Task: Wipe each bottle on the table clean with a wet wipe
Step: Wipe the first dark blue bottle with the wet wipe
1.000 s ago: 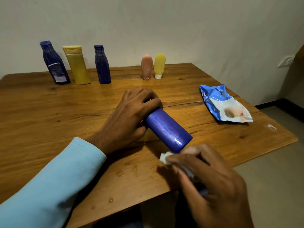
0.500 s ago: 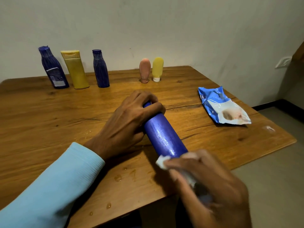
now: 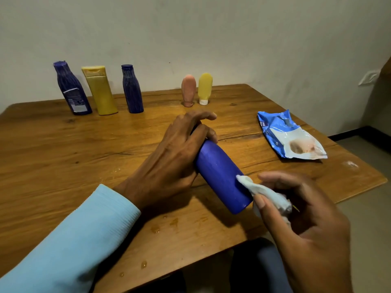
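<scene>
A blue bottle (image 3: 220, 176) is held tilted over the wooden table (image 3: 63, 161), its base pointing toward me. My left hand (image 3: 171, 163) grips its upper end. My right hand (image 3: 300, 225) pinches a crumpled white wet wipe (image 3: 264, 193) against the bottle's lower right side near the base. Along the back edge stand a dark blue bottle with a label (image 3: 72, 89), a yellow bottle (image 3: 99, 89), a second dark blue bottle (image 3: 132, 89), a pink tube (image 3: 188, 89) and a small yellow tube (image 3: 204, 88).
A blue and white wet wipe pack (image 3: 289, 136) lies on the table's right side. Several drops of liquid (image 3: 156, 229) sit on the wood near the front edge. The wall runs close behind the bottles. The table's right corner (image 3: 380, 182) drops to the floor.
My right hand has turned palm-up and slid the wipe from under the base up onto the bottle's right side. The left hand has loosened its index finger while holding the bottle.
</scene>
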Motion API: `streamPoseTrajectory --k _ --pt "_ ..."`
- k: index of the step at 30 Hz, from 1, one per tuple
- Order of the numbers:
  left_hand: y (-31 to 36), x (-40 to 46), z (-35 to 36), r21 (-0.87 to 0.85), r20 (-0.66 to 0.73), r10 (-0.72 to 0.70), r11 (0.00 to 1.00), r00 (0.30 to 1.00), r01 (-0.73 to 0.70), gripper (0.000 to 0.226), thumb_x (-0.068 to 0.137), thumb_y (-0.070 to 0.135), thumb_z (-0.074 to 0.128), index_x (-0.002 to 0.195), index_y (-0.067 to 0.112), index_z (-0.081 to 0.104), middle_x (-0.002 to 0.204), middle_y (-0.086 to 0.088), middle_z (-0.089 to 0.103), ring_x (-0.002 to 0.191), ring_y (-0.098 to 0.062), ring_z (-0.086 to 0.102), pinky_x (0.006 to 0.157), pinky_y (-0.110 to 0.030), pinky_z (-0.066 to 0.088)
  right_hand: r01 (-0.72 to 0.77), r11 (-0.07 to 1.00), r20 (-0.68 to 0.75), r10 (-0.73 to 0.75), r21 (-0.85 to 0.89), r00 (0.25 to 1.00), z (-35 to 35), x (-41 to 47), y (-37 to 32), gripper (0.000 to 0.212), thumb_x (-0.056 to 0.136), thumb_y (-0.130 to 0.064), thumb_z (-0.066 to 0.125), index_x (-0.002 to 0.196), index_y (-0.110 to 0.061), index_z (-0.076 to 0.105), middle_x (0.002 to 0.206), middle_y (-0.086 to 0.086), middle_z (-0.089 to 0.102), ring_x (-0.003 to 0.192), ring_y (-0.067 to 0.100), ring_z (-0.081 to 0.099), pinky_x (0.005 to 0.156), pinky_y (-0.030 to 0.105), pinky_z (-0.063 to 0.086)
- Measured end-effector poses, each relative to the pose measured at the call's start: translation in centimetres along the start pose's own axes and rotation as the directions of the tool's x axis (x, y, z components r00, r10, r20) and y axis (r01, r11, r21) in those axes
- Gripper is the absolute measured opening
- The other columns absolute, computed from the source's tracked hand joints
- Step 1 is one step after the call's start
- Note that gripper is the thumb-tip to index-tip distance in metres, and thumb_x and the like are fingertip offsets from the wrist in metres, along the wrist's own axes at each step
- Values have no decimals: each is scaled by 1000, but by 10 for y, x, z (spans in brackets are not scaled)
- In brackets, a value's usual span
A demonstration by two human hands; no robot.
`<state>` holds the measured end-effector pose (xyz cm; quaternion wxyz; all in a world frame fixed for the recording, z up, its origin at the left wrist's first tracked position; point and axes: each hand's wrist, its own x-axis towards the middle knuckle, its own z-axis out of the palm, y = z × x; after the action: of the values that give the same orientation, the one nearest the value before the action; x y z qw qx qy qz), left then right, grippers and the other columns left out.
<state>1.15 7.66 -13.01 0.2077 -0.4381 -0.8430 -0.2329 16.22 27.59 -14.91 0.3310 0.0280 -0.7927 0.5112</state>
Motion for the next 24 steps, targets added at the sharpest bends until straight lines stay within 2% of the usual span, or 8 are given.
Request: streamPoseTrajectory --k 5,8,10,12,14,18,22,24 --pt "0 0 2 15 -24 17 1000 1000 -17 53 85 14 66 135 -1 59 164 -23 34 145 -29 48 111 -50 50 92 991 54 -86 -102 995 10 -9 3 31 82 -24 79 112 -27 77 111 -9 69 103 10 69 79 6 49" --pt "1 0 3 30 -22 -2 1000 1000 2 62 83 16 68 142 2 56 167 -23 31 143 -31 50 103 -46 57 119 983 65 -111 -137 992 12 -14 9 29 82 -25 81 110 -26 80 111 -4 66 103 15 68 80 6 48" --pt "1 -2 2 50 -23 -58 997 998 59 67 85 23 65 149 12 51 160 -18 40 126 -29 60 86 -36 60 134 980 65 -126 -150 990 13 -16 12 30 80 -21 81 110 -24 80 112 -3 67 104 18 69 81 7 49" --pt "1 -4 3 88 -17 -100 991 995 101 67 89 34 58 154 24 44 136 -10 56 96 -20 62 71 -34 58 144 979 65 -135 -143 989 14 -18 12 30 81 -22 81 111 -24 81 113 -2 67 106 19 69 82 11 52" --pt "0 -4 5 9 0 -132 991 991 132 63 89 32 59 150 30 47 118 4 59 84 -12 55 69 -32 54 149 981 59 -143 -127 988 15 -20 12 29 83 -24 81 112 -27 80 114 -4 67 108 18 69 80 15 54" --pt "1 -1 3 -351 64 -201 912 978 210 68 86 4 76 144 33 57 128 6 62 105 -15 62 81 -39 57 170 976 88 -159 -134 983 18 -23 12 30 88 -32 71 116 -26 79 117 -5 67 112 15 68 83 9 53" --pt "2 -1 -6 -611 219 -175 742 960 275 71 80 27 66 149 37 53 147 14 56 130 -21 56 95 -34 57 173 973 76 -163 -151 984 17 -22 11 32 89 -33 69 118 -24 79 117 -6 68 114 10 67 86 10 55" --pt "0 -1 -8 -686 226 -182 668 957 289 62 89 23 64 150 29 55 148 11 59 133 -20 56 98 -27 55 178 972 75 -168 -156 983 17 -21 11 31 89 -34 69 117 -23 79 117 -6 68 114 10 67 87 10 54"
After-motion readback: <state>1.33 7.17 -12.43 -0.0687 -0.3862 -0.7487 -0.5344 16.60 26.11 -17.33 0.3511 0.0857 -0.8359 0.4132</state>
